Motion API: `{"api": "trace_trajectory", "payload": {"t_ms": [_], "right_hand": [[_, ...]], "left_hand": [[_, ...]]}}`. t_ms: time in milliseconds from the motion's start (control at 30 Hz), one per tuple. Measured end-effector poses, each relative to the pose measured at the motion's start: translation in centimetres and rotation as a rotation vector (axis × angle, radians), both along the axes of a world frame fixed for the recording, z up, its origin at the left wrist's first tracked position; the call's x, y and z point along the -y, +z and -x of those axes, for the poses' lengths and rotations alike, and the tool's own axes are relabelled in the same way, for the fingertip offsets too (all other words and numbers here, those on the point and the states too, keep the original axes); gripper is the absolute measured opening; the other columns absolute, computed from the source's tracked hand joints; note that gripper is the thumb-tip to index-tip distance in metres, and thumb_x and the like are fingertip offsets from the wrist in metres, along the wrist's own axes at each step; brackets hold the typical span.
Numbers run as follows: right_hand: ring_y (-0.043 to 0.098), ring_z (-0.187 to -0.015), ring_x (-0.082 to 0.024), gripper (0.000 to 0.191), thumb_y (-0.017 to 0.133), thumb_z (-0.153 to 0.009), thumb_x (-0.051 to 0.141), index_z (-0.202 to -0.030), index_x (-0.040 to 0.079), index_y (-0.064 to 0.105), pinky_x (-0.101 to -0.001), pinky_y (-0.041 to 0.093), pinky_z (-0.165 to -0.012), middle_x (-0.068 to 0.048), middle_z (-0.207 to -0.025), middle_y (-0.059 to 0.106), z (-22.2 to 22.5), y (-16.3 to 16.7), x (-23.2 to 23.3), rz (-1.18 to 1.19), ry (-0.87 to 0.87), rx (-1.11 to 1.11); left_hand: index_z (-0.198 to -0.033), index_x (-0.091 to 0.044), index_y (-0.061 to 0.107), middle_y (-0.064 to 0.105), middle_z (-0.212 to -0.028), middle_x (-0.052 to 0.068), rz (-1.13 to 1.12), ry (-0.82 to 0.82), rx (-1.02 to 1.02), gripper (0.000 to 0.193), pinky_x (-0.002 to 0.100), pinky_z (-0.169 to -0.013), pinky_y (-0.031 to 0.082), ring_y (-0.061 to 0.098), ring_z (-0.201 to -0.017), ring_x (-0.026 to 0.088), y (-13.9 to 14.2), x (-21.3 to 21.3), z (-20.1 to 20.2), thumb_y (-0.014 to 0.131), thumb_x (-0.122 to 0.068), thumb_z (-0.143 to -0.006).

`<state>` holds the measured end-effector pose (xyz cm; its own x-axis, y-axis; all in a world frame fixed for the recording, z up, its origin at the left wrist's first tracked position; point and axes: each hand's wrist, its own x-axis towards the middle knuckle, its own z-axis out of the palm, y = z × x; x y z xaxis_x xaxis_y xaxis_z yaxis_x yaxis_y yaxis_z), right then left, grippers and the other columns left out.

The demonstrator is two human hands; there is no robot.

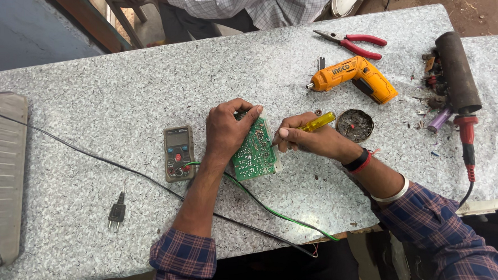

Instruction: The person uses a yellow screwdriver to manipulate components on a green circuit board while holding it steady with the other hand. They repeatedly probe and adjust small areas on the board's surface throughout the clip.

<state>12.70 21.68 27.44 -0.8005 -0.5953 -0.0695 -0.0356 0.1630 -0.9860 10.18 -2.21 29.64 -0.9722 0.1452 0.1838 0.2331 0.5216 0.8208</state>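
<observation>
**A:** Circuit board (pixel 253 151), green one, sits mid-table propped under the left hand (pixel 227 130), fingers clamped over its top edge.

**B:** Yep, and the right hand (pixel 311 140) grips a yellow-handled screwdriver (pixel 316 123), tip at the board's right edge. Multimeter (pixel 178 153) just left.

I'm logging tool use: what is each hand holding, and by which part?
Left hand grips the green circuit board by its top edge; right hand holds the yellow-handled screwdriver by its handle.
</observation>
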Motion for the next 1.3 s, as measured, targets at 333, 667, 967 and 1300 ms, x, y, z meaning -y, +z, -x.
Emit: {"api": "trace_trajectory", "payload": {"t_ms": [333,667,967,1300], "right_hand": [[0.059,-0.068,-0.004,0.04,0.058,-0.102,0.04,-0.095,0.005,0.077,-0.0227,0.045,-0.057,0.0,-0.08,0.072,0.03,0.3,0.18,0.031,0.009,0.037],[0.058,-0.07,-0.004,0.038,0.058,-0.104,0.037,-0.092,0.005,0.074,-0.023,0.046,-0.06,0.0,-0.084,0.074,0.23,0.1,0.44,0.07,0.053,0.009],[0.057,-0.067,-0.004,0.037,0.059,-0.103,0.037,-0.098,0.004,0.076,-0.0228,0.045,-0.058,-0.001,-0.08,0.073,0.39,-0.19,0.47,0.063,0.036,0.021],[0.062,-0.073,-0.005,0.038,0.06,-0.103,0.038,-0.1,0.004,0.076,-0.0232,0.048,-0.062,-0.002,-0.084,0.074,0.3,0.03,0.35,0.076,0.051,0.014]], "left_hand": [[-0.09,-0.008,0.079,0.077,-0.074,0.004,-0.008,0.002,-0.019,0.029,0.033,-0.059,0.054,0.074,-0.065,0.016,0.15,0.09,0.09,0.078,-0.037,-0.089],[-0.09,-0.009,0.079,0.077,-0.075,0.004,-0.008,0.0,-0.017,0.029,0.033,-0.06,0.056,0.075,-0.066,0.015,0.12,0.23,0.25,0.077,-0.038,-0.09],[-0.091,-0.01,0.079,0.077,-0.074,0.003,-0.006,-0.002,0.013,0.028,0.032,-0.058,0.055,0.074,-0.064,0.014,0.08,0.25,0.4,0.077,-0.037,-0.09],[-0.091,-0.009,0.079,0.077,-0.074,0.003,-0.012,0.002,0.011,0.028,0.032,-0.058,0.054,0.073,-0.064,0.014,0.36,0.22,0.28,0.077,-0.038,-0.089]]}}
